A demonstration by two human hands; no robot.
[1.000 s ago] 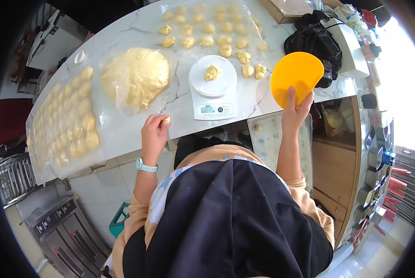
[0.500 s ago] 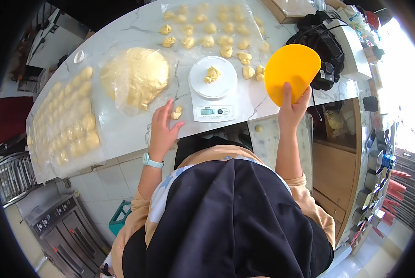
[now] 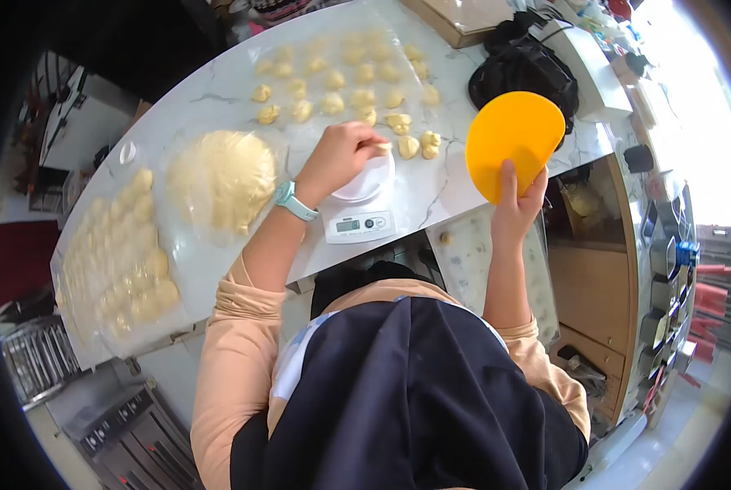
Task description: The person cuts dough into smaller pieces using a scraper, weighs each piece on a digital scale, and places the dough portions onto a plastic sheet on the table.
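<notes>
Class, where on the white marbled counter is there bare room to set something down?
Bare marble lies between the white digital scale and the orange rounded scraper, and beyond the large yellow dough mound. It is crowded at the far middle with small yellow dough lumps, and at the left end with rows of dough balls.

Wooden cab. (image 3: 590,298) & bright light (image 3: 700,90) R, metal rack (image 3: 43,359) L.

Left hand (image 3: 341,159) masks much of the scale pan (image 3: 367,186); dough bit (image 3: 384,149) at its fingertips is mostly hidden. Digits on display (image 3: 348,226) are too small to read reliably. Orange disc (image 3: 511,139) occludes part of black bag (image 3: 521,73).
</notes>
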